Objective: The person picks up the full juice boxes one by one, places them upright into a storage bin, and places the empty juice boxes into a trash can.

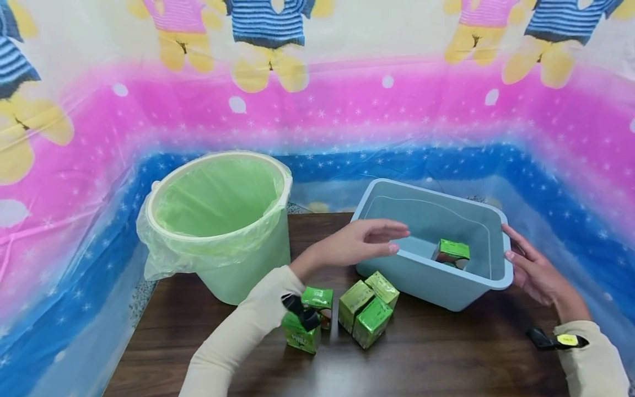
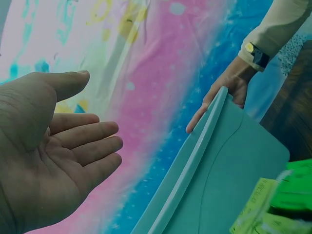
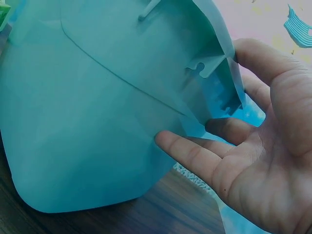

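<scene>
A blue-grey plastic storage bin [image 1: 421,281] stands at the right of the table. At its right end, my right hand [image 1: 538,275] grips the rim, thumb on the edge; in the right wrist view its fingers reach under the lip against the outer wall. My left hand [image 1: 357,242] is at the bin's near left corner, its fingers extended and nothing in them. The left wrist view shows that palm bare. Inside the bin lies a green carton [image 1: 455,250]. Three small green cartons [image 1: 373,321] are grouped in front of it.
Two more green cartons [image 1: 318,298] stand partly hidden behind the left wrist strap. A pale green waste bin [image 1: 248,275] with a clear liner over its rim occupies the table's left side. A printed cloth [image 1: 337,121] hangs around the back and sides of the brown table [image 1: 421,358].
</scene>
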### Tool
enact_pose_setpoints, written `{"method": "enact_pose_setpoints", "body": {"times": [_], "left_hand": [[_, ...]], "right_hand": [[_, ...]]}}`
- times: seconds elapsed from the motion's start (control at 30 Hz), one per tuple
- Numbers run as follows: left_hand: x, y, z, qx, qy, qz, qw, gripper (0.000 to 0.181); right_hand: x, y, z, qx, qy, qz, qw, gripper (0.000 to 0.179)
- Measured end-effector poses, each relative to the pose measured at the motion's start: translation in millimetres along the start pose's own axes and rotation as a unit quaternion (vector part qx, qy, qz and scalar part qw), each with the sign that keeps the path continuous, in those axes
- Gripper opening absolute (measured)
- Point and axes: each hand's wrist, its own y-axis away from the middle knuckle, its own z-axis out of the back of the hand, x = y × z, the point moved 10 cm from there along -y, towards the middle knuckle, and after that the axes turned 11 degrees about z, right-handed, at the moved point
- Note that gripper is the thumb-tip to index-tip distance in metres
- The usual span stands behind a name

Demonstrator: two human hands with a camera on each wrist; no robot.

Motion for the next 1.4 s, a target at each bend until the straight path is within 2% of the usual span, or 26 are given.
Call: {"method": "enact_pose_setpoints", "body": {"times": [0.23,0.37,0.5,0.57,0.77,1.03,1.17,1.4], "left_hand": [[12.0,52.1,4.8,-0.026,-0.01,0.002,0.9996,0.05],[28.4,79.6,7.1,-0.04,-0.035,0.012,0.9985,0.051],[47.9,102.7,7.4,-0.056,-0.055,0.035,0.9963,0.051],[55.6,111.2,8.8,-0.067,-0.048,0.042,0.9957,0.051],[71.7,132.2,17.0,-0.097,0.011,0.044,0.9943,0.051],[89.9,159.7,26.2,-0.153,0.058,0.037,0.9858,0.055],[104.6,171.7,26.7,-0.175,0.069,0.049,0.9809,0.055],[137.6,189.3,18.8,-0.188,0.073,0.088,0.9755,0.057]], "right_hand": [[-1.5,3.5,3.1,-0.007,0.021,-0.002,0.9997,0.067],[-2.9,3.2,4.0,-0.001,0.035,-0.002,0.9994,0.067],[-1.8,1.1,3.2,-0.001,0.022,0.002,0.9998,0.067],[-0.8,0.2,2.5,-0.003,0.018,0.002,0.9998,0.067],[-0.9,0.8,1.2,-0.002,0.015,0.002,0.9999,0.067],[-0.8,-0.5,1.5,-0.003,0.017,0.002,0.9998,0.067],[0.0,-0.4,1.3,-0.003,0.015,0.002,0.9999,0.067],[-1.5,3.7,1.6,-0.005,0.012,-0.001,0.9999,0.067]]}}
